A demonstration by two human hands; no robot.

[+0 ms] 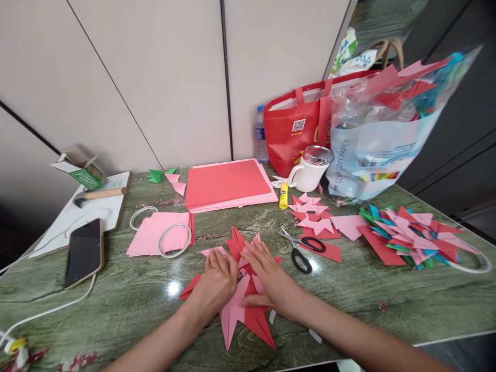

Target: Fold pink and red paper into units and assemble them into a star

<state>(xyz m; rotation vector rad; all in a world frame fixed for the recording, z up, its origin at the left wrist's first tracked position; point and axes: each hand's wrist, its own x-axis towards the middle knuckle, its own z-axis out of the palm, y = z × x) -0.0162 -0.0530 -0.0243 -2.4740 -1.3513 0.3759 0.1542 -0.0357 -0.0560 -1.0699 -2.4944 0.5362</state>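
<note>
A folded paper star in red and pink lies on the green table in front of me, its long points spread outward. My left hand is closed, with its curled fingers down on the star's left side, where a pink point sticks out beyond the knuckles. Exactly what those fingertips pinch or press is hidden. Spread flat over the right side of the star, my right hand has its fingers stretched and thumb apart. Black-handled scissors lie partly open to the right of it.
Pink squares with a tape ring lie left, near a phone. Behind are red sheets, a glue stick, a white mug and a red bag. Paper stars are heaped right.
</note>
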